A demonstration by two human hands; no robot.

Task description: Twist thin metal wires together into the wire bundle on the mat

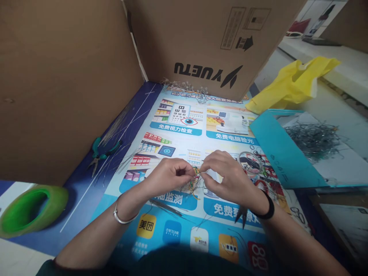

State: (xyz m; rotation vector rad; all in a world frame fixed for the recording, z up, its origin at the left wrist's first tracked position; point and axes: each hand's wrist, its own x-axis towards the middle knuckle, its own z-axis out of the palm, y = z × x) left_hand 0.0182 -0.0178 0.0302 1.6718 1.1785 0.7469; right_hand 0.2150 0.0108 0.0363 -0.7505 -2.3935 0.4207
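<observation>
My left hand (174, 174) and my right hand (225, 174) meet over the middle of a printed poster (204, 153). Between their fingertips is a small tangle of thin wire (196, 181) with yellow, red and green strands. Thumb and forefinger of each hand are closed in a pinch on this piece; the exact contact points are partly hidden. Below my left hand lie loose dark wires (172, 209). Dark pointed metal tips (240, 217) show beneath my right wrist, the rest of that tool being hidden.
Cardboard panels (201, 42) wall the back and left. Teal-handled pliers (105, 149) and straight wires (116, 124) lie left, near a green tape roll (57, 209). Small wire pieces (202, 96) line the back. To the right are a clear ring (240, 159), tangled wire (313, 140) and a yellow bag (290, 86).
</observation>
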